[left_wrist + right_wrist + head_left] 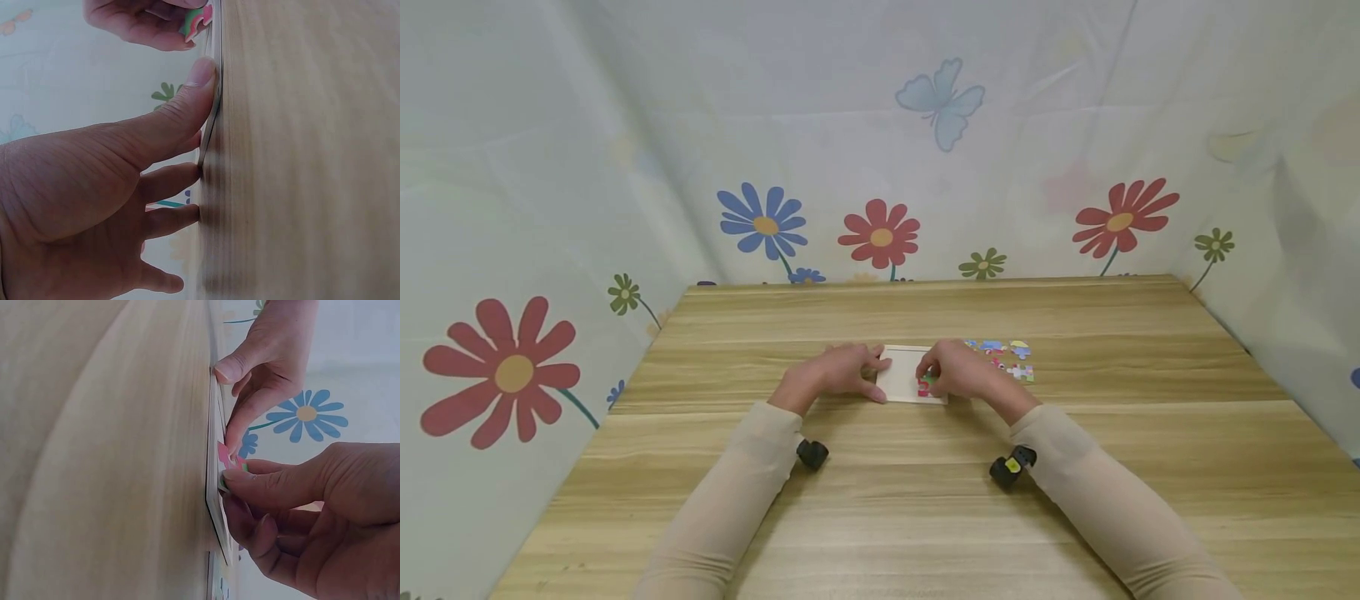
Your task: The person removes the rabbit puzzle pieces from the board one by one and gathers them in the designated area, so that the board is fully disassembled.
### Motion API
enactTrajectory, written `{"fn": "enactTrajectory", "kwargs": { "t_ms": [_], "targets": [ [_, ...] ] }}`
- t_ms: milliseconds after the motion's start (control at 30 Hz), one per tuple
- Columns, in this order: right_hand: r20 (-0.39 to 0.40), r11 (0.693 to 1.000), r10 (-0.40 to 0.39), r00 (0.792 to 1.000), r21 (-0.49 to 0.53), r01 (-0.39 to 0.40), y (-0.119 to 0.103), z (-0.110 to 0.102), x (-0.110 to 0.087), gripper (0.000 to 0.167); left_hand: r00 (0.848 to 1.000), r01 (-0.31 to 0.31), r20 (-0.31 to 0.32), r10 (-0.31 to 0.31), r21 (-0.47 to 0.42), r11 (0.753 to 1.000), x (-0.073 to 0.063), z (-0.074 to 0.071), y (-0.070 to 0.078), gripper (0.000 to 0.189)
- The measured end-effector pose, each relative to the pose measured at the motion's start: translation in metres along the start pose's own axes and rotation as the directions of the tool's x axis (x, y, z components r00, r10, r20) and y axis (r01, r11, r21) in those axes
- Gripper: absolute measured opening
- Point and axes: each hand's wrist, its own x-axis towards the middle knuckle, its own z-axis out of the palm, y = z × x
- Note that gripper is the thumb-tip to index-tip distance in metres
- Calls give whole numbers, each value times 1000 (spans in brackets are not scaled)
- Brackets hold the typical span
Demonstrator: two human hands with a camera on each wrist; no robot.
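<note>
A shallow, pale puzzle tray with a raised rim lies on the table. My left hand holds its left end, the thumb on the near edge and the index finger reaching over the surface. The other fingers of that hand are spread beside the tray in the left wrist view. Over the tray's right part, my right hand pinches a red and green jigsaw piece between thumb and fingers. The piece is low over the tray or touching it; I cannot tell which. My right hand hides the tray's far right corner.
Several colourful jigsaw pieces lie just right of the tray, partly behind the right hand. The wood-grain table stretches around them. A pale curtain printed with flowers and a butterfly hangs behind it and at both sides.
</note>
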Motion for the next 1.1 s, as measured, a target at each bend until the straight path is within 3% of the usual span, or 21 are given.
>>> {"fn": "enactTrajectory", "kwargs": {
  "t_ms": [167, 367, 600, 933, 1100],
  "targets": [
    [3, 999, 9, 1000, 46, -10, 5, -7, -3, 22, 1000, -2, 0, 2, 5, 1000, 0, 0, 1, 77],
    [-44, 996, 55, 998, 77, -51, 21, -30, -18, 24, 1000, -8, -1, 8, 6, 1000, 0, -2, 3, 77],
    [-84, 993, 89, 992, 86, -82, 47, -51, -38, 39, 1000, -9, 9, 9, 5, 1000, -1, -2, 3, 77],
    [-97, 988, 136, 986, 92, -127, 72, -62, -58, 40, 998, -70, 5, 70, 26, 997, -2, -3, 2, 76],
    [-88, 985, 147, 985, 104, -138, 81, -65, -68, 35, 997, -71, 6, 71, 23, 997, -3, -3, 1, 76]
  ]
}}
